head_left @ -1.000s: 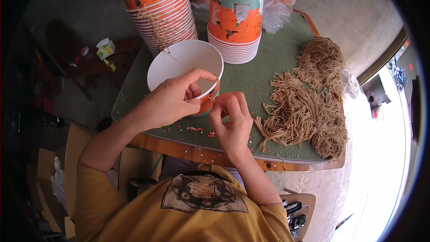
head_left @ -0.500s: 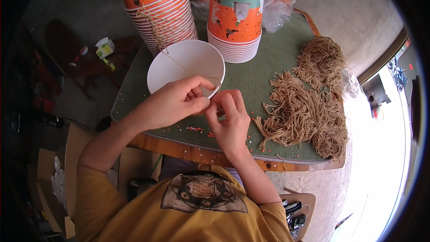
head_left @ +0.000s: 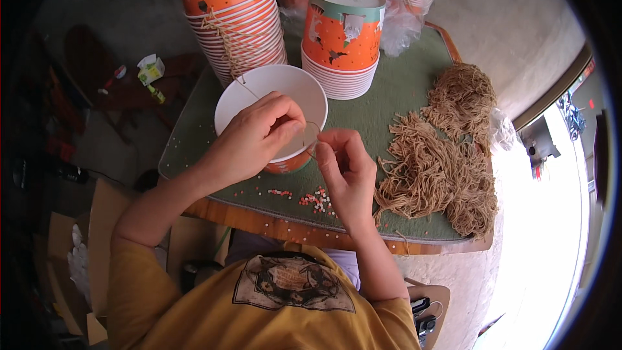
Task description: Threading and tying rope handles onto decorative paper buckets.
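Both hands meet at the near rim of a white paper bowl (head_left: pixel 269 94) on the green mat (head_left: pixel 389 107): left hand (head_left: pixel 249 139) grips the rim, right hand (head_left: pixel 343 172) pinches a thin string (head_left: pixel 310 137). String bundles (head_left: pixel 440 168) lie right.

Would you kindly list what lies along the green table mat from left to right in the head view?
White paper bowl → left hand → right hand → heap of tan string.
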`<state>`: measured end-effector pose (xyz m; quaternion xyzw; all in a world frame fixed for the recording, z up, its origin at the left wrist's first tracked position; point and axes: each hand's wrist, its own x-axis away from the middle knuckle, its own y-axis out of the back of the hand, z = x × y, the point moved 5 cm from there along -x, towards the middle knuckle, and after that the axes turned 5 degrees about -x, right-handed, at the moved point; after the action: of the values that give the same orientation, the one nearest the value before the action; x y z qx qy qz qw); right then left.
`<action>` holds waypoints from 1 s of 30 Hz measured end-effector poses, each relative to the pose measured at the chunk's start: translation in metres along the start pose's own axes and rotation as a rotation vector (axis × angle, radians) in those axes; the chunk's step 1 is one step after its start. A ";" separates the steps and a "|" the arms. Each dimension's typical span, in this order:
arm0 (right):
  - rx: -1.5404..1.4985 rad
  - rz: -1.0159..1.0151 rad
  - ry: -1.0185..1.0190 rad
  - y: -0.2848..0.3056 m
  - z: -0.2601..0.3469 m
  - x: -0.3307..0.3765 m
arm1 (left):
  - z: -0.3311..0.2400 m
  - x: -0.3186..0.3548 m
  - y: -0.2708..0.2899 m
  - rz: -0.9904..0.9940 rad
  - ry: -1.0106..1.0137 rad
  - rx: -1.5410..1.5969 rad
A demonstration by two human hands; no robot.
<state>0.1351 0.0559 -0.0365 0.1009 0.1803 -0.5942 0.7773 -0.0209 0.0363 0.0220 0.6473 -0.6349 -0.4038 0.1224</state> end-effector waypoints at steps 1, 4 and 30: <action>0.002 0.003 0.002 -0.001 0.001 -0.004 | -0.002 0.000 0.001 -0.005 -0.025 0.032; 0.090 0.113 -0.011 -0.009 0.002 -0.014 | -0.001 -0.001 -0.002 0.077 -0.002 0.080; 0.096 0.452 -0.046 0.013 0.031 -0.051 | 0.020 -0.005 -0.024 0.252 0.301 0.642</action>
<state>0.1406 0.0928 0.0111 0.1620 0.1068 -0.4151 0.8889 -0.0162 0.0521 -0.0052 0.6215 -0.7788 -0.0660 0.0539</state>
